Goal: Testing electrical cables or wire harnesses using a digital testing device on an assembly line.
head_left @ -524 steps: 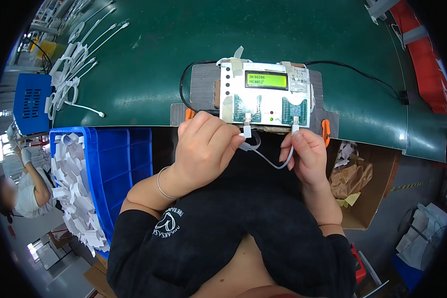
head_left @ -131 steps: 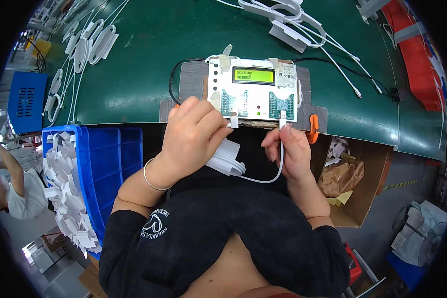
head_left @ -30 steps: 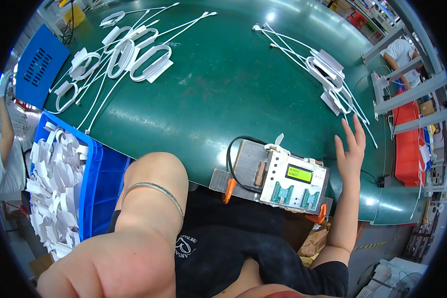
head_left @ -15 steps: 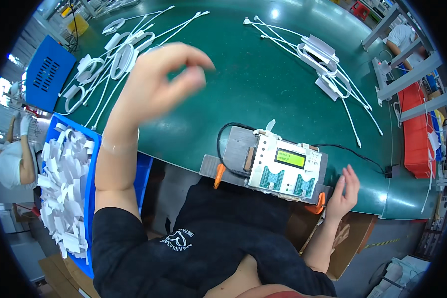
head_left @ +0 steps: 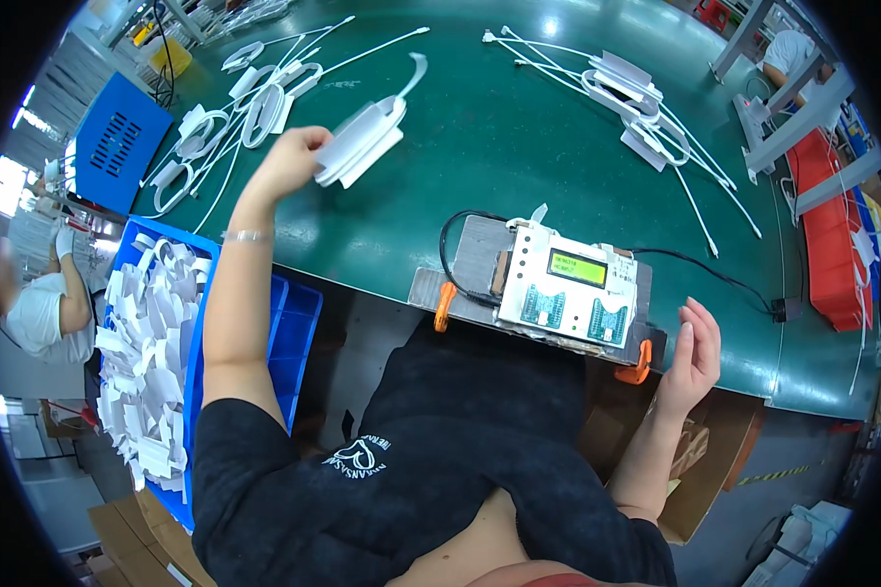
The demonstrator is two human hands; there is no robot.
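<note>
My left hand (head_left: 289,163) is stretched out over the green table (head_left: 480,147), gripping a coiled white cable with a paper band (head_left: 364,140); the cable's end curls upward. My right hand (head_left: 693,354) hangs open and empty at the table's near edge, just right of the white tester box with a lit green display (head_left: 571,289). The tester sits on a grey plate held down by orange clamps (head_left: 442,305).
A blue bin (head_left: 181,342) of white paper bands stands at my left. Bundled white cables (head_left: 235,108) lie at the far left, loose cables (head_left: 636,93) at the far right. A blue box (head_left: 108,147), a seated person (head_left: 39,303) and a cardboard box (head_left: 705,460) are nearby.
My left arm has reached out further across the table with the banded cable now visible in its grip. My right hand has stayed by the table's edge near the tester.
</note>
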